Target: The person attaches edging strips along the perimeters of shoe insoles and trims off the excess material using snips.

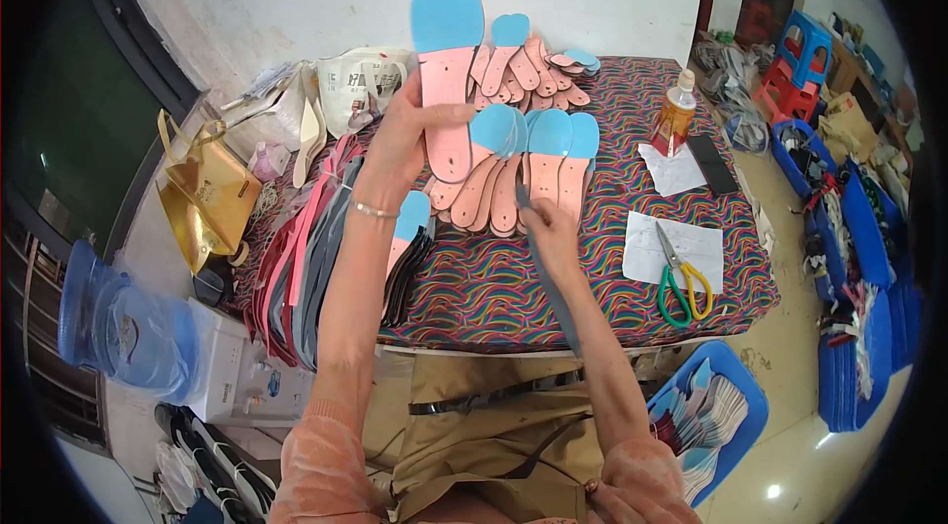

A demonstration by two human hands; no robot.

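Raised over the table, my left hand (397, 134) grips a pink sole piece with a blue toe part (447, 80), its thumb across the front. My right hand (550, 234) is closed on the end of a dark grey strap (558, 299), which hangs down along my right forearm. Behind and between the hands lie fanned pink and blue sole pieces (577, 176), with a further pile (534, 69) at the back. Bundled pink and grey straps (328, 233) lie left of my left forearm, beside dark-edged sole pieces (407, 245).
Scissors with green and yellow handles (681, 282) lie on paper at the right. Behind them are a phone (712, 164) and a bottle (675, 113). A blue basket of pieces (748, 383) stands below the table's right front edge; a water jug (128, 326) is at left.
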